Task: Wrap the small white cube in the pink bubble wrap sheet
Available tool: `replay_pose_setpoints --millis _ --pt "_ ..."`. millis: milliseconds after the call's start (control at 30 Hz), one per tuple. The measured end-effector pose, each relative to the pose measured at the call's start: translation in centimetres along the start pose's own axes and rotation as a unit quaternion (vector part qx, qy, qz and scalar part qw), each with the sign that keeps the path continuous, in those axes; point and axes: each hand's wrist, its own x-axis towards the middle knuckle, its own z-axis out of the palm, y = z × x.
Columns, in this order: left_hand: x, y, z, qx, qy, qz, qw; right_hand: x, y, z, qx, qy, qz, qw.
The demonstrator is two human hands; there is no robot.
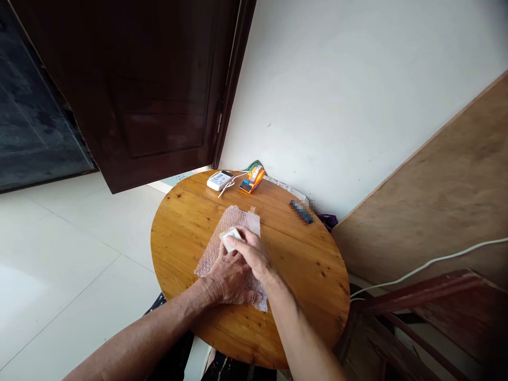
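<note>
A sheet of bubble wrap (232, 222) lies spread on a round wooden table (186, 227). A small white box-like object (229, 236) sits on the wrap. My right hand (254, 255) has its fingers closed on that white object from the near side. My left hand (230, 279) lies flat on the bubble wrap just beside it, fingers stretched out and pressing the sheet down. A short strip of tape (253, 210) shows at the wrap's far edge.
At the table's far side lie a white device with a cable (219, 180), an orange tape dispenser (253, 179) and a dark flat object (301, 211). A wooden board (444, 190) leans on the right wall. A dark door (151, 95) stands open behind.
</note>
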Motion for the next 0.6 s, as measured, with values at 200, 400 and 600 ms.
replay_pose_setpoints --millis 200,400,600 --pt "0.2 -0.3 -0.6 0.018 -0.075 0.041 0.996 0.2 2.8 -4.4 0.07 0.121 0.028 0.99" --pt "0.4 -1.0 -1.9 0.006 -0.036 -0.028 0.999 -1.0 4.9 -5.5 0.067 0.15 -0.003 0.986" --pt "-0.3 -3.0 -4.0 0.066 -0.054 -0.094 0.992 -1.3 5.4 -5.1 -0.084 0.116 -0.052 0.988"
